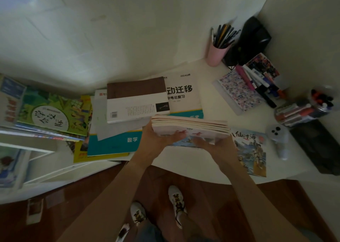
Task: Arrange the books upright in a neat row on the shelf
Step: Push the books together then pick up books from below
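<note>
A small stack of thin picture books (191, 126) is held just above the white desk (195, 166), pages edge up. My left hand (156, 137) grips its left end and my right hand (211, 144) grips it from below on the right. Behind it lies a brown-and-white book (137, 98) on a white workbook (184, 92) and a teal maths book (114, 144). A blue illustrated book (252, 149) lies flat to the right. A green picture book (53, 111) tops a pile on the white shelf unit (42, 160) at left.
A pink pen cup (216, 52), a black bag (253, 39), a patterned notebook (237, 90) with markers, a clear jar of pens (301, 111) and a small white gadget (277, 136) crowd the desk's right side. My shoes stand on the wooden floor (211, 195) below.
</note>
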`<state>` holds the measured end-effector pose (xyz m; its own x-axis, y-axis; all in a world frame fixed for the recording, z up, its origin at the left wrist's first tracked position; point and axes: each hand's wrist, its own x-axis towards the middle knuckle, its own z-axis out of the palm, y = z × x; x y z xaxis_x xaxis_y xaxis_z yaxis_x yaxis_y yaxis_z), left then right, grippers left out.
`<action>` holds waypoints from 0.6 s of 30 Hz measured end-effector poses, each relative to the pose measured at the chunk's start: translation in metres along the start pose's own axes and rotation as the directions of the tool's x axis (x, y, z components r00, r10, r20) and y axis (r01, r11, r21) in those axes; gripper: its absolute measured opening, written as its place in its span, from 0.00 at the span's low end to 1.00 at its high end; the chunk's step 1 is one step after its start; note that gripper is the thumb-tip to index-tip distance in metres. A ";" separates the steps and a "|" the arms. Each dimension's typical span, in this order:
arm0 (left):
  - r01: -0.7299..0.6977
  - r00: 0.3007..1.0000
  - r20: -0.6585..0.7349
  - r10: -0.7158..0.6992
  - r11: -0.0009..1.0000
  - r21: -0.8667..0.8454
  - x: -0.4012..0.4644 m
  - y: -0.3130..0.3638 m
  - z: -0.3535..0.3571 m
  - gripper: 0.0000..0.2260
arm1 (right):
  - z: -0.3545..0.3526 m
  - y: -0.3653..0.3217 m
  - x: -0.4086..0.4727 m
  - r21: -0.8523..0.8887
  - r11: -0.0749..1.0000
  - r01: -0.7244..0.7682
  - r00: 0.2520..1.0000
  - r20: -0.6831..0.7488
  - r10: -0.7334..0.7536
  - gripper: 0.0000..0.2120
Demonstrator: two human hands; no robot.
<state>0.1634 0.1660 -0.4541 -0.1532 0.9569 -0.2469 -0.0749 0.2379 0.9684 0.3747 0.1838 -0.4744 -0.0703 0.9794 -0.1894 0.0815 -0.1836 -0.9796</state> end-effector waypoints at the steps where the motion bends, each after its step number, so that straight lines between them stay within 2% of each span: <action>1: 0.000 1.000 0.005 0.000 1.000 0.003 0.002 -0.006 -0.001 0.25 | 0.001 0.003 0.002 0.003 1.000 -0.010 1.000 -0.013 0.010 0.23; 6: 0.076 0.997 -0.035 -0.074 0.994 0.082 0.011 -0.044 -0.010 0.26 | 0.000 0.001 0.014 -0.024 0.998 -0.066 0.998 0.004 0.066 0.24; 11: 0.145 0.988 -0.069 -0.139 0.985 0.090 0.016 -0.067 -0.008 0.25 | -0.001 0.025 0.012 -0.101 0.985 -0.143 0.988 0.037 0.148 0.23; 15: 0.116 0.991 -0.073 -0.109 0.989 0.089 0.014 -0.060 -0.008 0.25 | 0.000 0.020 0.010 -0.117 0.980 -0.162 0.982 0.074 0.172 0.21; 18: 0.101 0.991 -0.101 -0.090 0.989 0.107 -0.004 -0.033 -0.018 0.24 | 0.005 -0.012 0.005 -0.109 0.987 -0.118 0.976 0.172 0.135 0.26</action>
<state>0.1482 0.1513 -0.4856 -0.2446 0.9096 -0.3357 0.0158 0.3499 0.9366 0.3680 0.1902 -0.4642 -0.2287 0.9162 -0.3290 0.1971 -0.2874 -0.9373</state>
